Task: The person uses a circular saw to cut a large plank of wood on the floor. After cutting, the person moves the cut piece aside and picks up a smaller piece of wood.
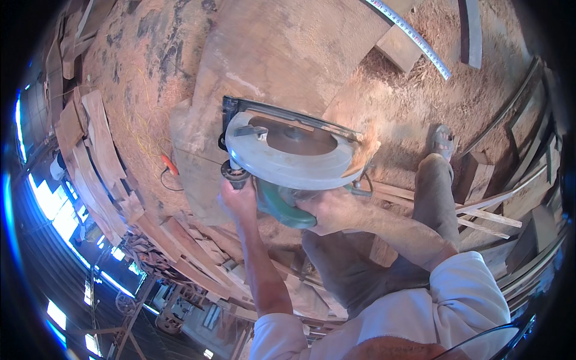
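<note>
A circular saw with a grey metal blade guard [282, 171] and a green body [279, 207] is between my hands. Its black base plate [288, 111] lies over a wide wooden slab [264, 66]. My left hand [240, 203] is closed round the dark front knob [235, 174]. With my right hand [330, 210] I grip the green rear handle; part of the fingers is hidden behind it. Pale sawdust [369, 150] shows at the saw's right end. Whether the blade is turning I cannot tell.
A tape-like measuring strip [414, 36] crosses a wood block [399, 49] at the far right. An orange object [170, 165] with a dark cord lies to the left. Stacked planks [90, 150] line the left side, more timber the right. My sandalled foot [443, 143] stands on sawdust.
</note>
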`<state>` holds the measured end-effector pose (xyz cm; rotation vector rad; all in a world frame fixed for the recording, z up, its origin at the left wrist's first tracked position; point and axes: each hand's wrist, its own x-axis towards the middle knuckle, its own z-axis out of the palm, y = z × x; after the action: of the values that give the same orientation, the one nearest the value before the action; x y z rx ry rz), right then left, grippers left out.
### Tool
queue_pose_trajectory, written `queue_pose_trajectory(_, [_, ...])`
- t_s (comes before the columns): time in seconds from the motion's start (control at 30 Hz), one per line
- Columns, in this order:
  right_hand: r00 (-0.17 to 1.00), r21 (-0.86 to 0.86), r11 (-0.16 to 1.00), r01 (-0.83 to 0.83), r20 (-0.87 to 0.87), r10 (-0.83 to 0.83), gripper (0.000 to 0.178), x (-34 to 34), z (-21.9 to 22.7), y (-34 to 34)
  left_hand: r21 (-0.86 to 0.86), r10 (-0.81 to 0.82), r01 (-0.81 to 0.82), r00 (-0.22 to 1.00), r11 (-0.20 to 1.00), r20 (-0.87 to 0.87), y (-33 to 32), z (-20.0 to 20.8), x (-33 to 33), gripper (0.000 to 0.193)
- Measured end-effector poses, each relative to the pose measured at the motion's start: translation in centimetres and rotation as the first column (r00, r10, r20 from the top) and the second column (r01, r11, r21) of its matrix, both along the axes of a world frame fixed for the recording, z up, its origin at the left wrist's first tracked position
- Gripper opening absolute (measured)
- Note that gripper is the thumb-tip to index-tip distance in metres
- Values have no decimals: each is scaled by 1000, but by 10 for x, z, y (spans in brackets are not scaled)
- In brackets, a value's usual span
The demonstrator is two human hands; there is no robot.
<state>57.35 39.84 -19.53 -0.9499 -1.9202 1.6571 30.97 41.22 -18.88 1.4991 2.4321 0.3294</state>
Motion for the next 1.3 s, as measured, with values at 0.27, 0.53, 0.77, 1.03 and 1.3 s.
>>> queue_pose_trajectory(0.27, [1000, 96, 995, 24, 13, -25, 76, -3, 3, 6, 11, -20, 21, 999, 1000, -37, 3, -1, -9, 30])
queue_pose_trajectory(0.53, [999, 153, 988, 33, 14, -36, 76, -11, -3, 7, -39, 61, -63, 997, 997, -36, 12, 4, -6, 33])
queue_pose_trajectory(0.77, [1000, 183, 983, 12, 24, -17, 71, -15, -5, 11, -54, 64, -67, 997, 996, -51, 14, 4, -15, 34])
queue_pose_trajectory(1.03, [998, 134, 991, 21, 49, -27, 51, -25, -4, 12, -21, 67, -68, 997, 997, -36, 15, -1, -26, 30])
queue_pose_trajectory(1.3, [998, 236, 972, 20, 55, -34, 48, -30, -6, 17, 15, 72, -71, 997, 997, -23, 9, -10, -38, 28])
